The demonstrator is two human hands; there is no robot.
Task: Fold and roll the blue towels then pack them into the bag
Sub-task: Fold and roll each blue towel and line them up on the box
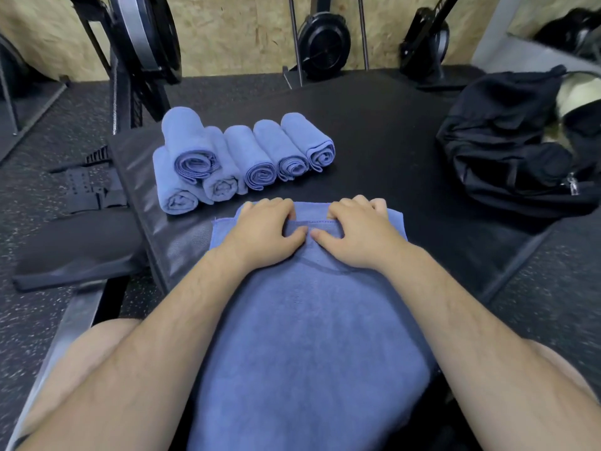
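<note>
A folded blue towel [302, 336] lies lengthwise in front of me on the black padded platform [374, 131]. Its far end is turned over into the start of a roll. My left hand [263, 232] and my right hand [357, 232] sit side by side on that far end, fingers curled over the rolled edge and thumbs nearly touching. Several rolled blue towels [240, 157] lie in a row on the platform beyond my hands, one stacked on top at the left. A black bag [507, 144] sits open at the right edge.
Gym machine frames and weight discs [325, 43] stand along the chipboard wall at the back. A black bench pad [81, 245] lies left of the platform. Speckled rubber flooring [553, 304] surrounds everything. My bare knees show at the bottom corners.
</note>
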